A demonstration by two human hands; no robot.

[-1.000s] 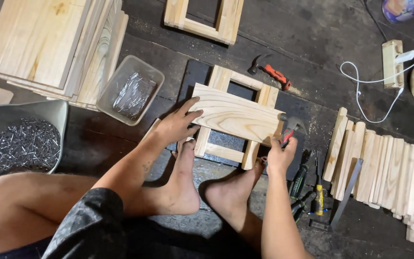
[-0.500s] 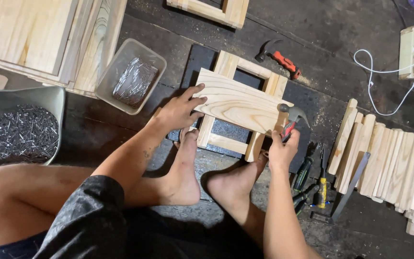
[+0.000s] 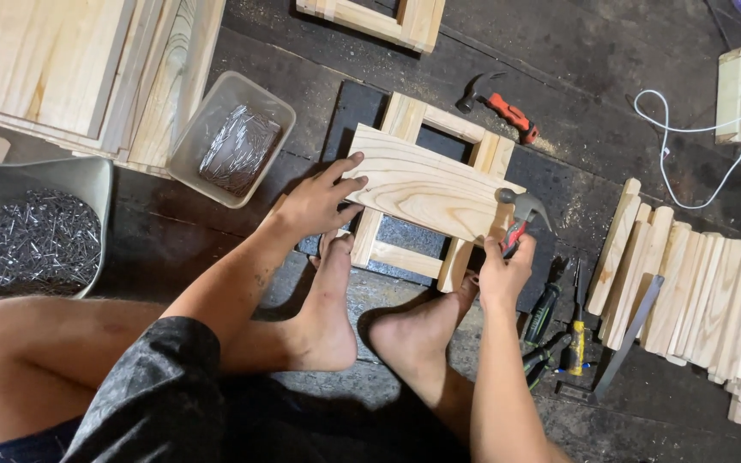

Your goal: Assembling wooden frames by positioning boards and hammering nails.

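A pale wooden board [image 3: 426, 184] lies across a rectangular wooden frame [image 3: 405, 116] on the dark floor. My left hand [image 3: 319, 201] presses flat on the board's left end, fingers spread. My right hand [image 3: 501, 273] grips a claw hammer [image 3: 521, 210] with a red handle at the board's right end; its steel head rests at the board's corner. Both bare feet [image 3: 370, 317] sit against the near side of the frame.
A clear tub of nails [image 3: 233, 141] and a grey basin of nails [image 3: 40, 236] stand at the left, under stacked boards [image 3: 70, 64]. A second hammer [image 3: 499, 103] lies beyond the frame. Wooden slats [image 3: 696, 296], screwdrivers [image 3: 559, 326], another frame [image 3: 379, 17] and a white cable [image 3: 688, 129] lie around.
The board has settled lower onto the frame. My right hand with the hammer has come up to the board's right corner. My left hand stays on the left end.
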